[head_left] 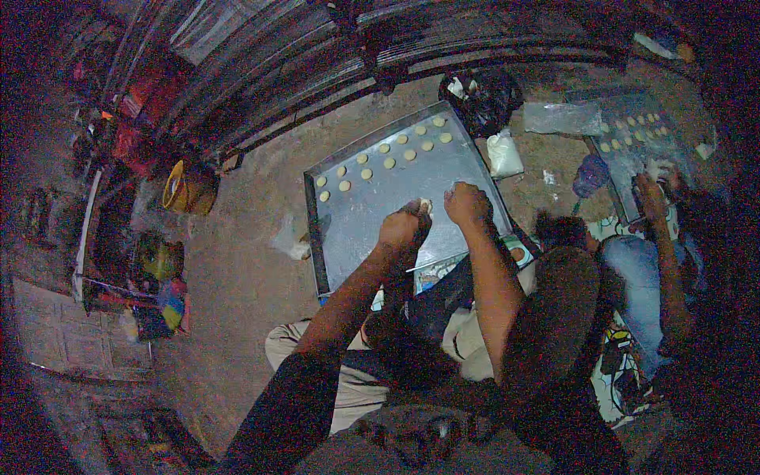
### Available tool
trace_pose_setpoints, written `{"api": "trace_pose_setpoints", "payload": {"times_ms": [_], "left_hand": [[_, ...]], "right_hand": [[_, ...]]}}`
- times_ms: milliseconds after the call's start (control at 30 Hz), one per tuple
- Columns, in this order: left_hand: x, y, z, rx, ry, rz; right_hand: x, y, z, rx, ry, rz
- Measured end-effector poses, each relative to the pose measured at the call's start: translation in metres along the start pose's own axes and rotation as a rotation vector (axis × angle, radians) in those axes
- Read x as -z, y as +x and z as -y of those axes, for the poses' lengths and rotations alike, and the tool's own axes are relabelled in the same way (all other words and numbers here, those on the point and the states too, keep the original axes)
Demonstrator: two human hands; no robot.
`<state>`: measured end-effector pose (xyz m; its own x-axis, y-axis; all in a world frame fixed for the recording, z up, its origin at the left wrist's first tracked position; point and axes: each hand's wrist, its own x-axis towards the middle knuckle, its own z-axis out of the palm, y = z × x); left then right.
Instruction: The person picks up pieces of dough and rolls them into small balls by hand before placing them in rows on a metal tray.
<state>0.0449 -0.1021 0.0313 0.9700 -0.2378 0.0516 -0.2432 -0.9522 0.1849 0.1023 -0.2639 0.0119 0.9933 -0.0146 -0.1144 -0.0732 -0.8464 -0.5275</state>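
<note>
A large metal tray (348,237) rests at an angle in front of me, with rows of small pale round dough pieces (389,163) across its far half. My left hand (402,226) is closed over the tray, with a small pale lump (425,207), apparently dough, between its fingers. Just to its right, my right hand (469,203) is curled closed near the tray's right side; whatever it holds, if anything, is hidden.
At right, another person's hand (651,190) works at a second tray (620,194) with dough rounds. A white bag (504,156) and a black bag (483,103) lie beyond my tray. A yellow bucket (188,188) stands at left, near dark metal rails (277,119).
</note>
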Motion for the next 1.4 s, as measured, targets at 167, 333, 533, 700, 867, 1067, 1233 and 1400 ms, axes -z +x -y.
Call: {"api": "trace_pose_setpoints", "payload": {"times_ms": [167, 333, 533, 700, 867, 1067, 1233, 1400], "left_hand": [[-0.033, 0.004, 0.038, 0.362, -0.602, -0.325], [0.004, -0.024, -0.015, 0.4, -0.752, -0.389], [-0.039, -0.027, 0.004, -0.03, -0.329, -0.008], [-0.036, -0.016, 0.014, -0.178, -0.255, -0.064], [-0.057, -0.006, 0.026, 0.124, -0.815, -0.293], [-0.021, -0.041, 0.068, 0.443, -0.652, -0.335], [0.005, -0.075, 0.099, 0.443, -0.277, 0.039], [-0.045, -0.122, 0.152, 0.411, -0.006, 0.099]], "right_hand": [[0.011, -0.001, -0.007, -0.04, 0.082, 0.009], [0.0, 0.011, -0.016, 0.014, 0.102, -0.069], [-0.009, 0.002, 0.005, -0.004, 0.052, 0.048], [-0.016, 0.01, -0.01, 0.033, 0.066, -0.025], [-0.025, 0.018, -0.012, 0.036, 0.077, -0.053], [-0.019, 0.016, -0.009, 0.067, 0.106, -0.068], [-0.037, 0.031, -0.017, 0.143, 0.073, -0.059], [-0.041, 0.025, -0.002, 0.2, 0.112, -0.052]]}}
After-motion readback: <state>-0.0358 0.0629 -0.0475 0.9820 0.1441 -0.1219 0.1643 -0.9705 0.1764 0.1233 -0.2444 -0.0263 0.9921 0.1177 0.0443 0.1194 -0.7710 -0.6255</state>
